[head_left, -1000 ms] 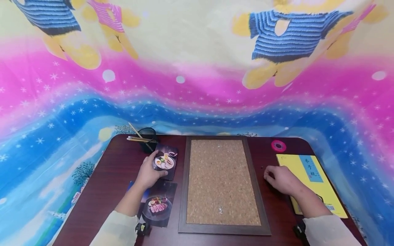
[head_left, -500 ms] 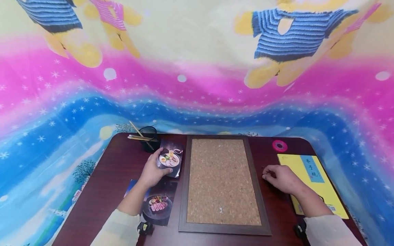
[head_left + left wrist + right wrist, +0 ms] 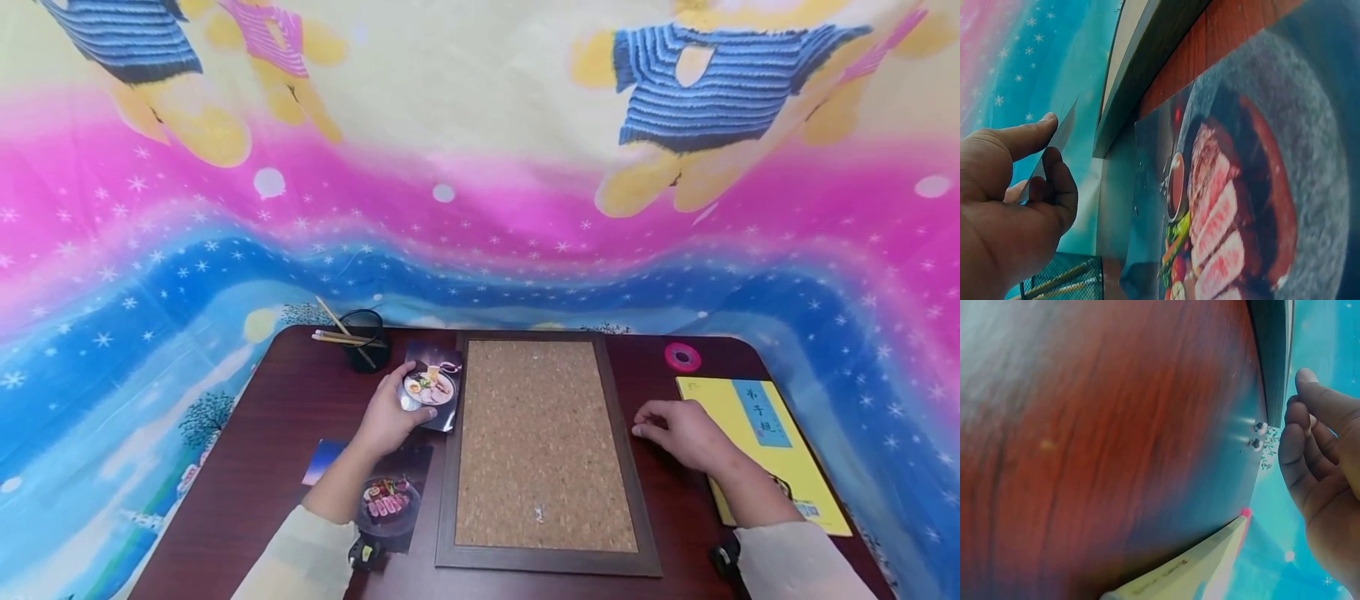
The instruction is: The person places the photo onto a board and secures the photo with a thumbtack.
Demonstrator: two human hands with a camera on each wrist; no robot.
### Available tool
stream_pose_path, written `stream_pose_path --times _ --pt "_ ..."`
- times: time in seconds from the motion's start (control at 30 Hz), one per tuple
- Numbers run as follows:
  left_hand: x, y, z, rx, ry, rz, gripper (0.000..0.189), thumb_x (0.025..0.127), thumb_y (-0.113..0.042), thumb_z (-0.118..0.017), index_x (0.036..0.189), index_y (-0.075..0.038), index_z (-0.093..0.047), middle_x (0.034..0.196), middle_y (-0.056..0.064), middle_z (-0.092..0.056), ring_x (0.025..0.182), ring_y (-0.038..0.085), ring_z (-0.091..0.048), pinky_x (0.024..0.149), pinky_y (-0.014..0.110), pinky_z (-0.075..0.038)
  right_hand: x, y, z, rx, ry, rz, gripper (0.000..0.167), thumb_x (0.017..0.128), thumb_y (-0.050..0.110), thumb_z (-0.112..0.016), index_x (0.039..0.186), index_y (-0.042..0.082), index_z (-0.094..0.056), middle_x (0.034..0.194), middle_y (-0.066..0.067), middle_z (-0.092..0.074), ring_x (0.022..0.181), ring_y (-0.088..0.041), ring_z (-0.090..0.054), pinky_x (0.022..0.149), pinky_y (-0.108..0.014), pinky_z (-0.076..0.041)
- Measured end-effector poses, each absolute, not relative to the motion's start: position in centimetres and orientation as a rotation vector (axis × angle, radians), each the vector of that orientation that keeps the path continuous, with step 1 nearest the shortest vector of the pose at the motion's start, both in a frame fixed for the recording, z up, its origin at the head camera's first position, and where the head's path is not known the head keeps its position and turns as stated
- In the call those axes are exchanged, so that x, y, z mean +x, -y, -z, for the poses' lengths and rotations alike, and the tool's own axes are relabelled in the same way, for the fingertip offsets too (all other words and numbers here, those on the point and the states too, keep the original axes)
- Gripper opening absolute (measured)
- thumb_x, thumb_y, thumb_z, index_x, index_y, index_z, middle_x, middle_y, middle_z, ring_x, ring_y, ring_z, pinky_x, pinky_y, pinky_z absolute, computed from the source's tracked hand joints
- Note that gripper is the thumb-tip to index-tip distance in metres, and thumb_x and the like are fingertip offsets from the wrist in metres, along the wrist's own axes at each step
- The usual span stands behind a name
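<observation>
While the left hand (image 3: 392,414) pinches a glossy dark rectangular card printed with a bowl of noodles (image 3: 430,387) between thumb and fingers, the right hand (image 3: 686,432), its fingers loosely curled and holding nothing, is just beside the right edge of a rectangular cork board in a dark brown frame (image 3: 543,442). The noodle card is raised off the red-brown wooden table (image 3: 240,483), tilted nearly edge-on to the left wrist view, just beside the frame's left edge; whether card and frame touch cannot be told. Nearer the person, a dark card printed with sliced steak on a grey plate (image 3: 390,504) lies flat, partly hidden by the left forearm (image 3: 341,485), and a blue-purple sheet (image 3: 321,460) shows on that forearm's other side. Beyond the left hand stands a round black mesh holder (image 3: 369,354) with wooden pencils (image 3: 335,337) leaning out. Partly covered by the right forearm (image 3: 753,496) lies a yellow book with a blue label (image 3: 723,417), a pink ring (image 3: 682,357) past its far edge; the right wrist view shows two small shiny round objects (image 3: 1260,428) near the board
</observation>
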State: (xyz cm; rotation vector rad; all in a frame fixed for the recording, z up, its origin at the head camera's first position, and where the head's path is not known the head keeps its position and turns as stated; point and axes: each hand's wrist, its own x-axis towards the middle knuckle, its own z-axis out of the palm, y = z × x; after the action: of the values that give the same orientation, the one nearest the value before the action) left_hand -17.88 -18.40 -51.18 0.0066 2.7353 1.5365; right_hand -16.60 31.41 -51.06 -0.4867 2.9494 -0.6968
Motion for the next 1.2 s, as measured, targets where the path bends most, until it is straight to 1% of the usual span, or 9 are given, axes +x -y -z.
stream_pose_path --times 0.2,0.27,0.43,0.57,0.7,0.8,1.0,1.2 --pt "-18.0 17.4 51.2 0.014 -2.729 -1.531 0.088 0.081 -0.011 -0.088 0.156 -0.009 -0.042 0.144 0.021 -0.049 0.128 0.036 -0.054 0.112 0.053 -0.041 -17.0 -30.7 50.6 -0.499 -2.950 0.698 0.013 0.096 0.018 -0.076 0.108 0.020 -0.079 0.087 0.011 -0.071 0.070 -0.006 -0.059 0.065 -0.027 -0.055" --pt "-18.1 17.0 51.2 0.019 -2.727 -1.538 0.086 0.082 -0.011 -0.087 0.156 -0.008 -0.043 0.142 0.021 -0.050 0.126 0.036 -0.055 0.110 0.053 -0.041 -17.1 -30.5 50.6 -0.508 -2.955 0.691 0.015 0.097 0.016 -0.075 0.111 0.018 -0.079 0.087 0.010 -0.071 0.070 -0.006 -0.059 0.067 -0.028 -0.056" --pt "-18.3 16.3 51.4 0.006 -2.715 -1.542 0.080 0.085 -0.011 -0.084 0.154 -0.007 -0.044 0.137 0.020 -0.052 0.122 0.033 -0.056 0.107 0.052 -0.044 -17.6 -29.9 50.3 -0.547 -2.972 0.692 0.019 0.097 0.013 -0.073 0.115 0.016 -0.078 0.095 0.007 -0.074 0.074 -0.006 -0.061 0.072 -0.033 -0.058" --pt "-18.3 15.5 51.3 0.010 -2.717 -1.534 0.079 0.085 -0.011 -0.085 0.153 -0.006 -0.045 0.135 0.019 -0.054 0.121 0.033 -0.057 0.107 0.052 -0.044 -18.0 -29.3 50.2 -0.552 -2.981 0.700 0.020 0.097 0.013 -0.073 0.117 0.015 -0.078 0.100 0.004 -0.075 0.076 -0.006 -0.062 0.072 -0.034 -0.058" --pt "-18.5 14.8 51.4 0.032 -2.721 -1.537 0.079 0.084 -0.011 -0.085 0.152 -0.005 -0.046 0.137 0.021 -0.054 0.124 0.034 -0.056 0.109 0.052 -0.043 -18.2 -28.7 49.9 -0.555 -2.966 0.717 0.021 0.098 0.013 -0.073 0.118 0.015 -0.078 0.104 0.002 -0.076 0.079 -0.007 -0.064 0.074 -0.036 -0.060" --pt "-18.7 14.3 51.5 0.043 -2.719 -1.537 0.078 0.084 -0.012 -0.086 0.152 -0.005 -0.047 0.138 0.021 -0.053 0.126 0.034 -0.055 0.111 0.052 -0.042 -18.5 -28.3 49.7 -0.563 -2.958 0.731 0.021 0.098 0.013 -0.073 0.118 0.015 -0.077 0.101 0.002 -0.076 0.078 -0.006 -0.064 0.073 -0.035 -0.060" --pt "-19.2 13.3 51.8 0.052 -2.710 -1.532 0.079 0.084 -0.013 -0.086 0.152 -0.006 -0.047 0.139 0.021 -0.053 0.127 0.035 -0.055 0.111 0.052 -0.042 -19.1 -27.5 49.4 -0.599 -2.946 0.782 0.017 0.100 0.012 -0.070 0.115 0.013 -0.077 0.096 0.002 -0.075 0.069 -0.006 -0.060 0.063 -0.028 -0.054" --pt "-19.5 12.3 51.7 0.065 -2.701 -1.521 0.080 0.084 -0.016 -0.087 0.152 -0.006 -0.047 0.137 0.020 -0.054 0.125 0.033 -0.056 0.109 0.050 -0.044 -19.6 -26.5 49.7 -0.572 -2.925 0.852 0.011 0.098 0.014 -0.072 0.108 0.015 -0.076 0.091 0.003 -0.074 0.064 -0.009 -0.058 0.059 -0.028 -0.052"
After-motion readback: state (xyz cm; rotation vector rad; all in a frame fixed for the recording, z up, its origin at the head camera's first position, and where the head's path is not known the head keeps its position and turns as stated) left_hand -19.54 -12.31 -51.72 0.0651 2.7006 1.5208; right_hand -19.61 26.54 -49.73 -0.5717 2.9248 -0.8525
